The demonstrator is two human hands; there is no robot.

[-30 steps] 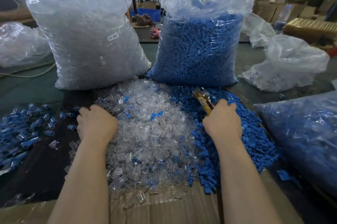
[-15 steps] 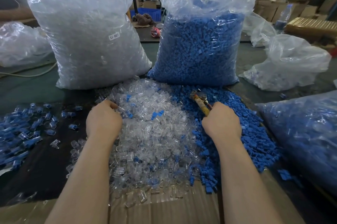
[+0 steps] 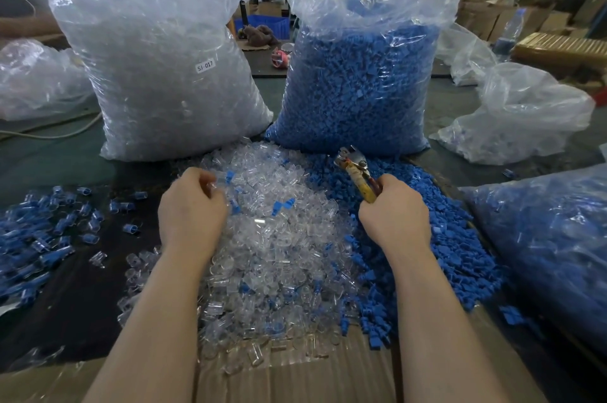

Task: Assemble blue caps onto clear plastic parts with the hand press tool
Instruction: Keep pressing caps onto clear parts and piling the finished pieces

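A heap of clear plastic parts lies in front of me, with a heap of loose blue caps to its right. My left hand sits at the left edge of the clear heap, fingers curled around a clear part at its fingertips. My right hand grips the yellow handles of the hand press tool, whose metal jaws point up and away over the blue caps. What lies between the jaws cannot be made out.
A large bag of clear parts and a large bag of blue caps stand behind the heaps. Assembled blue-and-clear pieces are spread at the left. Another filled bag lies at the right. Cardboard lines the near edge.
My left hand has moved right and forward from the table's dark left part onto the clear heap and curled on a part. My right hand with the tool has shifted slightly left.
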